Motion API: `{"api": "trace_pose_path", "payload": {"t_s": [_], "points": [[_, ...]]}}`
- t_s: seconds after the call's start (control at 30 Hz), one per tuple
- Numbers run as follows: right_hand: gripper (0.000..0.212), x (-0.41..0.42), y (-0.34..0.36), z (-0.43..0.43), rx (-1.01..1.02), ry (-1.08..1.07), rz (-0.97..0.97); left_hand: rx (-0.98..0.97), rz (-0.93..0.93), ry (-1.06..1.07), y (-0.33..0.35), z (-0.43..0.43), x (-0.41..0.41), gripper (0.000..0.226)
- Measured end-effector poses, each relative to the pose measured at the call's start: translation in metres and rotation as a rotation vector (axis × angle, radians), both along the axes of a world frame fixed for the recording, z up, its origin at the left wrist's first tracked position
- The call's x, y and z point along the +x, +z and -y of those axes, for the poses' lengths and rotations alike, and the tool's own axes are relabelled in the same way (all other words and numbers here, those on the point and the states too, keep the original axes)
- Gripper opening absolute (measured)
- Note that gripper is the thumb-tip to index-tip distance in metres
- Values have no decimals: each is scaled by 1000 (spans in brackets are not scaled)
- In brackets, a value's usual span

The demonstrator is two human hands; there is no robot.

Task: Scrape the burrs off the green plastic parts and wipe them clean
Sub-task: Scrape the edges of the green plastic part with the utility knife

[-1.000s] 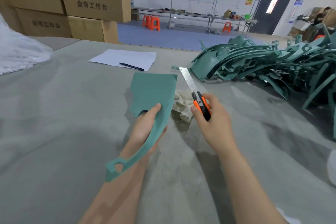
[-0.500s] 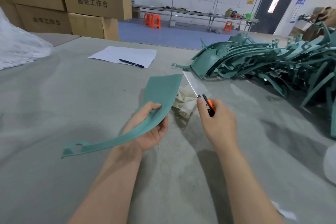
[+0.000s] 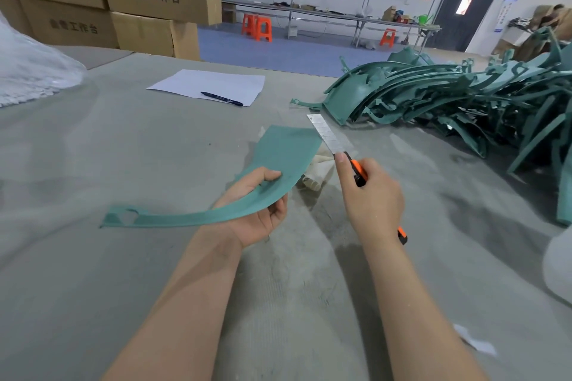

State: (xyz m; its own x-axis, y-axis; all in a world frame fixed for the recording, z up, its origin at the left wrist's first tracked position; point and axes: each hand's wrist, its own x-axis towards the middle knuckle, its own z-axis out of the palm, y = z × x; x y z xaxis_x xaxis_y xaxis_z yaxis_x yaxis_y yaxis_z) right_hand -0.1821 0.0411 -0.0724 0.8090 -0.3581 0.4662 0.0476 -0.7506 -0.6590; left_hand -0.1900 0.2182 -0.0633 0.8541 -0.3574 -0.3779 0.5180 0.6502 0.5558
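My left hand [image 3: 258, 209] grips a long curved green plastic part [image 3: 280, 161] near its wide end, holding it above the grey table [image 3: 93, 257]. The part's narrow end, with a cut-out, points left. My right hand [image 3: 373, 201] grips an orange and black utility knife [image 3: 359, 173]. Its long silver blade is extended and lies beside the part's wide right edge. A beige cloth [image 3: 315, 175] lies on the table under the part, mostly hidden. A big pile of green plastic parts [image 3: 458, 102] lies at the right.
A white sheet of paper [image 3: 210, 83] with a dark pen [image 3: 221, 98] lies at the far middle of the table. Stacked cardboard boxes [image 3: 130, 0] stand at the back left, with a clear plastic bag [image 3: 28, 68] beside them. White material [image 3: 560, 263] sits at the right edge.
My left hand turned the part from pointing toward me to lying nearly level, narrow end swung left. My right hand kept the knife and brought its blade close to the part's wide edge.
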Motion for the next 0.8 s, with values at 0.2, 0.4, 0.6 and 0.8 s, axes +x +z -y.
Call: {"api": "trace_pose_path", "payload": {"t_s": [0.2,0.4,0.6,0.8], "points": [[53,-3,1,-7,0,54,4,-42,-10,39,2,-1,-1,21],[52,-6,0,-17,-17,140,-11,-108,4,92,3,3,-4,15],[53,-10,-1,-27,-34,203,-39,-103,-6,183,4,3,-4,10],[52,-12,-1,-34,-33,264,-28,-123,30,254,5,5,-4,6]]}}
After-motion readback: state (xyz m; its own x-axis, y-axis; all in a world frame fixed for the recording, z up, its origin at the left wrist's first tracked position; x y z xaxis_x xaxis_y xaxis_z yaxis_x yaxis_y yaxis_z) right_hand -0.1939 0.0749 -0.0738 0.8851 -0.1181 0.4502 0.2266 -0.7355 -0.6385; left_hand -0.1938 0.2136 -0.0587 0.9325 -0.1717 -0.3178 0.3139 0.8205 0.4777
